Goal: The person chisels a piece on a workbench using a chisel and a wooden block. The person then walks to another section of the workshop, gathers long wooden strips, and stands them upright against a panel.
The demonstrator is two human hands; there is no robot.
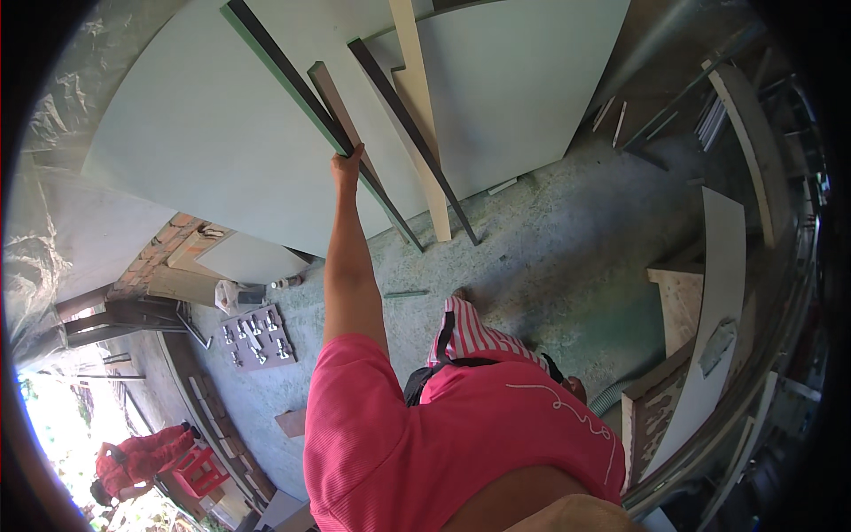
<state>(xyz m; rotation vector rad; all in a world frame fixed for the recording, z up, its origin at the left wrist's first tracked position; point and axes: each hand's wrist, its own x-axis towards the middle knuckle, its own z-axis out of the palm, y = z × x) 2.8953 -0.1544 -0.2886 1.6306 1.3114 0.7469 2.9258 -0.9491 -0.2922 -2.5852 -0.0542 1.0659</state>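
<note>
With my left arm stretched forward, my left hand (347, 166) is closed round a long, narrow strip of board (288, 80), dark on its face and pale green along one edge. The strip stands tilted against a large pale panel (204, 115), its lower end near the floor. Just behind it, close to my fingers, is a shorter brown strip (330, 99). To the right, another dark strip (412, 137) and a light wooden board (417, 97) lean on the same panel. My right hand does not show.
A board of metal hinge-like fittings (259, 338) lies on the concrete floor (541, 239) at left. A thin green strip (406, 293) lies ahead of my feet. White and wooden panels (709, 328) stand at right. A person in red (142, 461) bends near a red stool (202, 472) at far left.
</note>
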